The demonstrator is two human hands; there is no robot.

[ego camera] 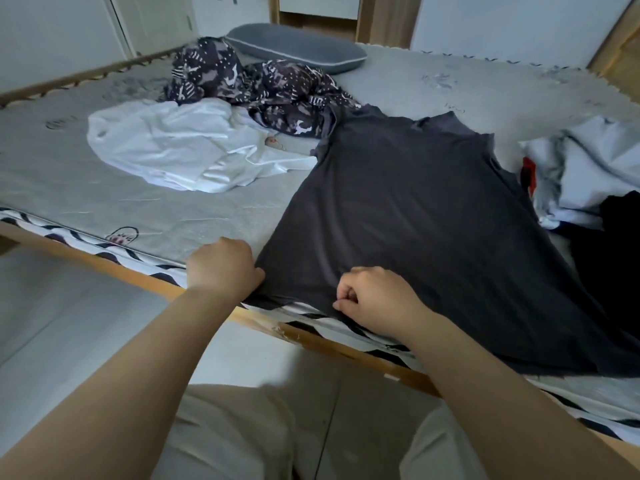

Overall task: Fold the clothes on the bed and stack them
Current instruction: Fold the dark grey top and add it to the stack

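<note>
A dark grey T-shirt (422, 216) lies spread flat on the bed (104, 188), its hem at the near edge. My left hand (223, 266) grips the hem's left corner at the mattress edge. My right hand (375, 296) pinches the hem a little further right, fingers curled. A crumpled white garment (187, 143) lies to the left of the T-shirt. A dark patterned garment (256, 88) is bunched behind it.
A grey pillow (298, 46) sits at the head of the bed. A pile of light and black clothes (588, 181) lies at the right. The wooden bed frame (138, 275) runs along the near edge, with pale floor below.
</note>
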